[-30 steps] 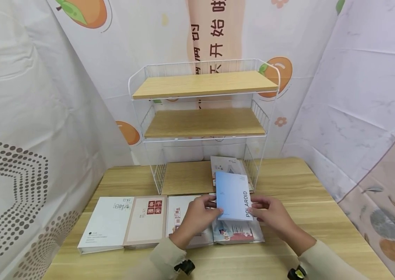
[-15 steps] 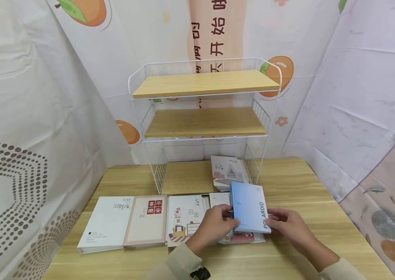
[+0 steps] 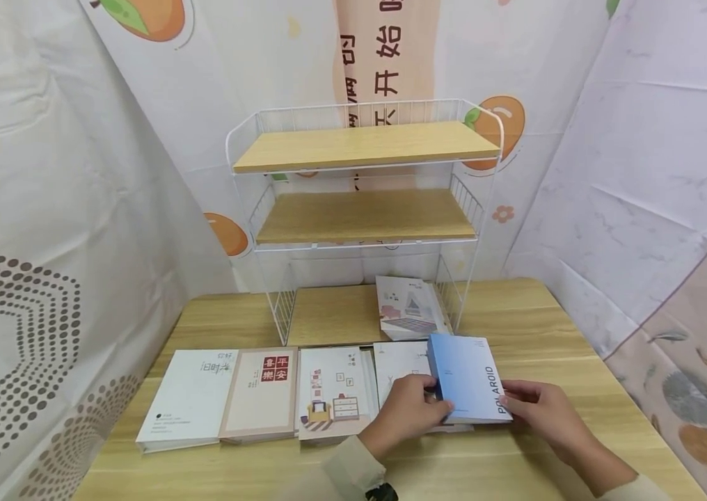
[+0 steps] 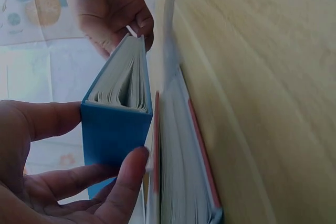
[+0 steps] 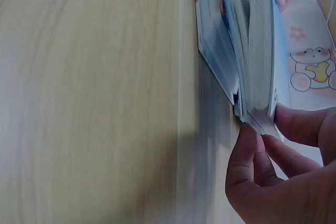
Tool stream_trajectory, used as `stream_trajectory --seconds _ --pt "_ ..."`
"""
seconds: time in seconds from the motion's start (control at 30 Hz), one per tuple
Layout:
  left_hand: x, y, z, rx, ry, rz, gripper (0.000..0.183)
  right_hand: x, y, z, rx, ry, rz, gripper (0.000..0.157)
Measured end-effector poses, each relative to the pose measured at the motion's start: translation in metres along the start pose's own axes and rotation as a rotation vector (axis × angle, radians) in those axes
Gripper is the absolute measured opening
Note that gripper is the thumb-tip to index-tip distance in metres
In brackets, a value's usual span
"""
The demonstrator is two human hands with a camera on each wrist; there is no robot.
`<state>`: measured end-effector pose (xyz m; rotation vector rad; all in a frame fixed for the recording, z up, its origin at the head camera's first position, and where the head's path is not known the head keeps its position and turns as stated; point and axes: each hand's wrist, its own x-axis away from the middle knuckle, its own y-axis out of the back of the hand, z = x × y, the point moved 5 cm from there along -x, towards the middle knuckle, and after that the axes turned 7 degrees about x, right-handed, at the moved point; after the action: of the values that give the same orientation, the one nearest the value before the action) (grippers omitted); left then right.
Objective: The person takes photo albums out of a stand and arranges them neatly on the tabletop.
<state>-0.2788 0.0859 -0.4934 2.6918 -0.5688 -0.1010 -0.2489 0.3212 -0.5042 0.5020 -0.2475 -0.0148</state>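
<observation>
A thick blue-and-white album (image 3: 466, 379) marked POLAROID is held between both hands, cover up. My left hand (image 3: 410, 410) grips its blue spine (image 4: 115, 137), fingers and thumb on opposite covers. At the opposite edge, my right hand (image 3: 544, 417) pinches the covers, and the page edges (image 5: 257, 40) show fanned in the right wrist view. Beneath it lies a white illustrated album (image 3: 400, 365), partly covered by the blue one and my left hand. In the left wrist view the blue album sits tilted close over that lower album (image 4: 181, 150).
Left of the hands, a white album (image 3: 187, 396), a beige album (image 3: 259, 400) and an album with a furniture drawing (image 3: 328, 376) lie in a row. Behind stands a wire rack with wooden shelves (image 3: 366, 216); illustrated albums (image 3: 410, 306) lie on its bottom right.
Both hands have carried the blue album right and toward the front of the table, off the illustrated albums on the rack. More of the white album beneath shows at left.
</observation>
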Motion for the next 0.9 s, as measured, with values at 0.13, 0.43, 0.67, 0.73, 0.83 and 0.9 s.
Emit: stream_trajectory --seconds 0.13,0.43,0.67,0.73,0.83,0.9 --pt "-0.003 -0.01 -0.002 0.0 0.01 0.015 0.051 0.001 0.011 -0.003 0.051 0.015 -0.028 0.052" --pt "-0.012 -0.028 -0.006 -0.09 0.019 0.008 0.049 0.002 0.027 -0.017 0.121 0.009 -0.065 0.05" --pt "-0.018 -0.041 -0.006 -0.135 0.026 0.008 0.048 0.004 0.033 -0.027 0.126 -0.018 -0.072 0.049" --pt "-0.019 -0.043 -0.007 -0.145 0.031 0.008 0.047 0.004 0.034 -0.029 0.124 -0.023 -0.074 0.048" --pt "-0.019 -0.046 -0.008 -0.16 0.046 0.013 0.046 0.005 0.036 -0.03 0.133 -0.026 -0.08 0.047" --pt "-0.02 -0.048 -0.007 -0.166 0.062 0.021 0.046 0.006 0.037 -0.031 0.133 -0.027 -0.082 0.046"
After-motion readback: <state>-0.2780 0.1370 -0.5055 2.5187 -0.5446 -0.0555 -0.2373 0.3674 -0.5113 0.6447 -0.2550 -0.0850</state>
